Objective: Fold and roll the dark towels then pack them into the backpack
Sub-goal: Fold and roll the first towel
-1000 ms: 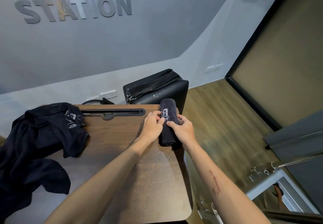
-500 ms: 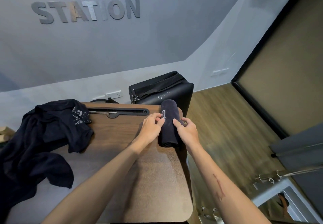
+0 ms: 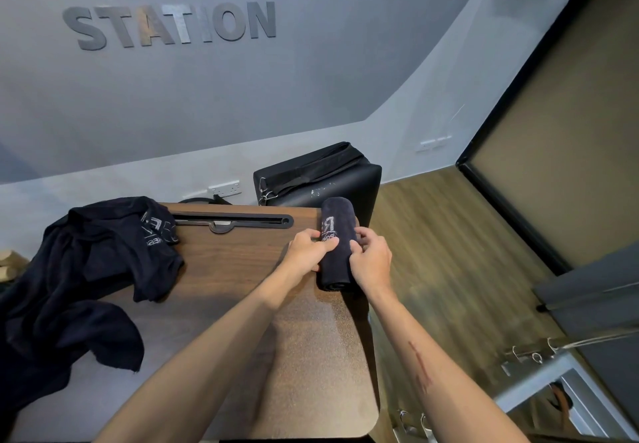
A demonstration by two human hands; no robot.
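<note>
At the far right corner of the tabletop [image 3: 214, 304], a rolled dark towel [image 3: 337, 235] lies with its long axis running away from the person, one end toward the near edge, the other toward the black backpack [image 3: 345, 179] just beyond the far edge. The left hand [image 3: 306, 252] presses its fingers against the roll's left side, thumb on top by the logo; the right hand [image 3: 371, 262] curls its fingers over the right side, so the roll sits pinched between both, about equally near. Lifting it toward the bag likely means carrying it straight along that axis. A heap of unrolled towels [image 3: 86, 269] sprawls over the tabletop's left edge.
</note>
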